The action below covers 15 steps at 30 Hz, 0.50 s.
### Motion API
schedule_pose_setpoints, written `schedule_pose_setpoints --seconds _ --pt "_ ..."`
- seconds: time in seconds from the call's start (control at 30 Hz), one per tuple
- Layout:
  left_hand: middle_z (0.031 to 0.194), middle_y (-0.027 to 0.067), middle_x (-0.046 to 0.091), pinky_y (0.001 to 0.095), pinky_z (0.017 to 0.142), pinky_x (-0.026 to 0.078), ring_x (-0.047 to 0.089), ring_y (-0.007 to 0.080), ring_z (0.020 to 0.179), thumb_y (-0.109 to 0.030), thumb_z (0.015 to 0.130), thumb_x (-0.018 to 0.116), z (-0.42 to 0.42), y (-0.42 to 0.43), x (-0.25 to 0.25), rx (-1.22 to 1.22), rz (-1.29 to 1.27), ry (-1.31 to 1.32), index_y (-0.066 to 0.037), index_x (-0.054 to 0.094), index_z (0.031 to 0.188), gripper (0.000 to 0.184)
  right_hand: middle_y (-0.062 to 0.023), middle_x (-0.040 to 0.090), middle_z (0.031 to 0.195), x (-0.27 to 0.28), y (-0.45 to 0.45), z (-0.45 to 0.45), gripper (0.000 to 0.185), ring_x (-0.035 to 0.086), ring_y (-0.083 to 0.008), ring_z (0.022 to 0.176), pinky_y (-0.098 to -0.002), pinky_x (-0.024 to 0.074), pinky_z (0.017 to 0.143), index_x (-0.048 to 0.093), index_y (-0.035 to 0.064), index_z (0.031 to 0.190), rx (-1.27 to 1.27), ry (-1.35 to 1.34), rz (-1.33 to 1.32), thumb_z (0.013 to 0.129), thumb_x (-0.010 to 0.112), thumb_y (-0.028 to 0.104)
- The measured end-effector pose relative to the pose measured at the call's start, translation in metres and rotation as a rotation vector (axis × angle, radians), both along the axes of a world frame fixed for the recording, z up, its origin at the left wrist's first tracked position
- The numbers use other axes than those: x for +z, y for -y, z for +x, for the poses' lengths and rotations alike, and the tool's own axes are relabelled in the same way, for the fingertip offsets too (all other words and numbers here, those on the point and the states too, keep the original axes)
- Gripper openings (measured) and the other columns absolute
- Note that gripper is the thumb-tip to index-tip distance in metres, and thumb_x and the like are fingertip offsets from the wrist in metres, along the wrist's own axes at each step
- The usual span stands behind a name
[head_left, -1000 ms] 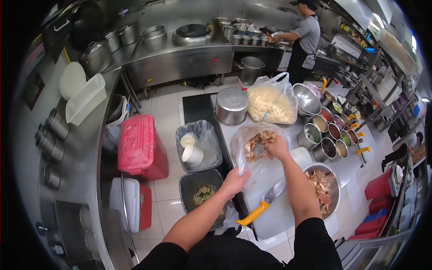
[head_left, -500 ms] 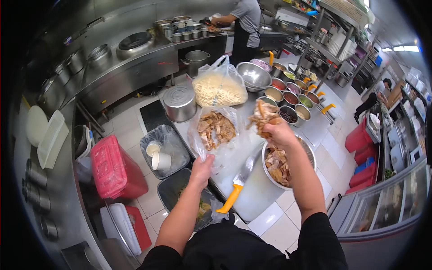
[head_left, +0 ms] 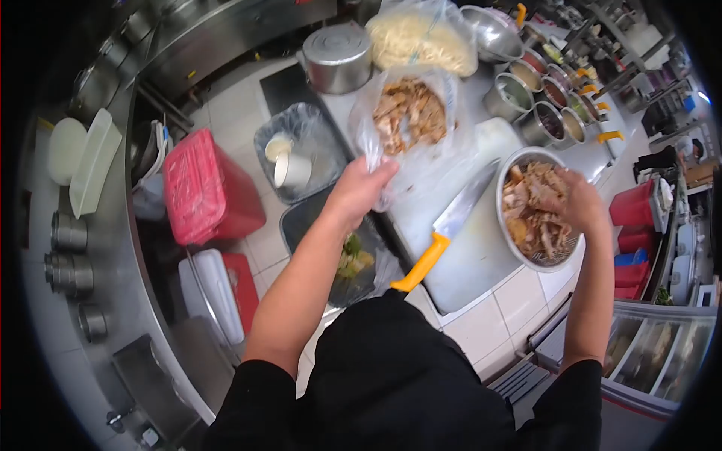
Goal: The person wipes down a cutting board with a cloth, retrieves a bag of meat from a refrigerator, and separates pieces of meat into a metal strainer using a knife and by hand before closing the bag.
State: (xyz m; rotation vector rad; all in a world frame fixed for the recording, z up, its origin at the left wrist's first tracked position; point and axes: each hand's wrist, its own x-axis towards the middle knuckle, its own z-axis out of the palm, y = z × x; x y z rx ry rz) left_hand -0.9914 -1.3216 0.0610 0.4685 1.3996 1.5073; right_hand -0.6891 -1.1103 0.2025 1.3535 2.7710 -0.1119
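My left hand (head_left: 362, 188) is closed on the gathered edge of a clear plastic bag (head_left: 362, 143), which lies on the counter with cut cooked meat (head_left: 412, 120) inside. On the right, a metal bowl with small holes (head_left: 519, 252) holds more meat pieces (head_left: 535, 214). My right hand (head_left: 580, 201) is over its far-right side, fingers curled down against the meat; the fingertips are blurred and partly hidden. Between bag and bowl, a wide-bladed knife (head_left: 425, 261) with a yellow handle rests on the white cutting board (head_left: 477, 263). Neither hand touches it.
A lidded metal pot (head_left: 338, 60) and a large bag of pale strips (head_left: 421, 41) stand at the back. Several metal containers (head_left: 543, 124) line the right. Lined bins (head_left: 301, 169) sit beside the counter's left edge, near a red tub (head_left: 207, 188).
My right hand has moved right and down from above the board, carrying a handful of meat to the bowl. My left hand still grips the bag. The view has tilted down.
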Motion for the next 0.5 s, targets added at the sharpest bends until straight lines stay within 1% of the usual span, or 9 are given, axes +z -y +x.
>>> schedule_pose_setpoints --seconds 0.1,0.17,0.2,0.27,0.3,0.33,0.37,0.43,0.5 --pt "0.080 -0.0026 0.054 0.0275 0.065 0.048 0.054 0.0088 0.070 -0.021 0.096 0.061 -0.009 0.002 0.012 -0.016 0.008 -0.057 -0.009 0.059 0.099 0.012 -0.0205 0.063 0.116 -0.003 0.019 -0.054 0.053 0.061 -0.0370 0.106 -0.0408 0.0486 0.091 0.063 0.0034 0.121 0.050 -0.157 0.062 0.077 0.079 0.028" --pt "0.081 -0.0022 0.055 0.0275 0.065 0.049 0.054 0.0088 0.071 -0.020 0.096 0.060 -0.007 0.006 0.017 -0.003 0.015 -0.054 -0.008 0.059 0.100 0.013 -0.0200 0.064 0.115 -0.007 0.036 -0.094 0.042 0.062 -0.0353 0.105 -0.0395 0.0494 0.091 0.066 0.0025 0.115 0.191 -0.312 -0.021 0.080 0.076 0.024" --pt "0.081 -0.0020 0.056 0.0275 0.065 0.049 0.054 0.0089 0.071 -0.020 0.096 0.060 -0.006 0.007 0.020 0.004 0.026 -0.060 -0.008 0.059 0.101 0.013 -0.0200 0.066 0.113 -0.010 0.047 -0.119 0.036 0.064 -0.0347 0.103 -0.0391 0.0500 0.090 0.067 0.0021 0.113 0.235 -0.415 -0.160 0.084 0.073 0.022" --pt "0.082 -0.0016 0.056 0.0274 0.065 0.049 0.055 0.0089 0.071 -0.021 0.096 0.060 0.002 0.009 0.019 0.021 -0.009 -0.030 -0.008 0.060 0.102 0.014 -0.0205 0.067 0.111 -0.032 0.052 -0.162 0.035 0.065 -0.0350 0.101 -0.0394 0.0506 0.089 0.067 0.0009 0.114 0.459 -0.507 -0.299 0.085 0.072 0.020" --pt "0.082 -0.0015 0.057 0.0273 0.065 0.048 0.055 0.0089 0.072 -0.021 0.096 0.060 0.005 0.011 0.016 0.028 -0.018 -0.019 -0.008 0.060 0.103 0.015 -0.0214 0.066 0.113 -0.044 0.054 -0.184 0.035 0.063 -0.0367 0.105 -0.0394 0.0496 0.091 0.065 -0.0003 0.116 0.429 -0.552 -0.498 0.086 0.069 0.018" --pt "0.083 -0.0014 0.057 0.0278 0.064 0.048 0.055 0.0093 0.071 -0.022 0.097 0.060 0.007 0.012 0.005 0.013 -0.019 -0.044 -0.007 0.060 0.105 0.017 -0.0236 0.065 0.112 -0.058 0.055 -0.206 0.038 0.063 -0.0369 0.105 -0.0396 0.0492 0.092 0.063 -0.0005 0.119 0.394 -0.513 -0.469 0.086 0.069 0.018" --pt "0.082 -0.0008 0.058 0.0283 0.063 0.048 0.055 0.0098 0.070 -0.024 0.096 0.060 0.012 0.011 0.001 0.035 -0.032 -0.017 -0.006 0.061 0.102 0.019 -0.0258 0.064 0.112 -0.073 0.047 -0.226 0.041 0.063 -0.0370 0.106 -0.0398 0.0489 0.092 0.061 -0.0007 0.121 0.363 -0.478 -0.427 0.086 0.069 0.019" --pt "0.079 0.0003 0.059 0.0289 0.061 0.047 0.055 0.0102 0.068 -0.026 0.096 0.060 0.024 0.010 0.000 0.074 -0.051 0.011 -0.005 0.061 0.100 0.022 -0.0287 0.055 0.125 -0.127 0.008 -0.259 0.064 0.055 -0.0397 0.117 -0.0436 0.0442 0.099 0.048 0.0014 0.135 0.291 -0.290 -0.362 0.082 0.072 0.027" --pt "0.077 0.0016 0.059 0.0294 0.060 0.047 0.056 0.0106 0.067 -0.028 0.097 0.060 0.030 0.007 -0.008 0.097 -0.061 -0.032 -0.004 0.060 0.100 0.024 -0.0284 0.045 0.135 -0.168 -0.018 -0.268 0.081 0.046 -0.0419 0.124 -0.0465 0.0399 0.103 0.037 0.0042 0.143 0.129 -0.234 -0.160 0.078 0.076 0.033"
